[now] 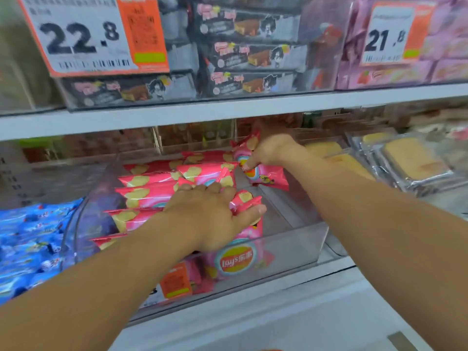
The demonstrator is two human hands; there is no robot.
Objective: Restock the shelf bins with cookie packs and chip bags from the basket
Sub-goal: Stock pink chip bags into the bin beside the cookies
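A clear plastic shelf bin (298,247) on the lower shelf holds several pink chip bags (149,178) stacked in a row. My left hand (212,214) rests on the front of the stack, thumb and fingers closed around the top of an upright pink chip bag (238,259). My right hand (273,150) reaches further back and grips another pink chip bag (263,173) at the bin's right rear, held tilted. The basket is out of view.
Blue snack packs (30,239) fill the bin to the left. Wrapped yellow cookie packs (410,160) lie to the right. The upper shelf (228,110) carries dark cookie boxes (250,57), pink boxes (445,59) and price tags (83,34) close above my hands.
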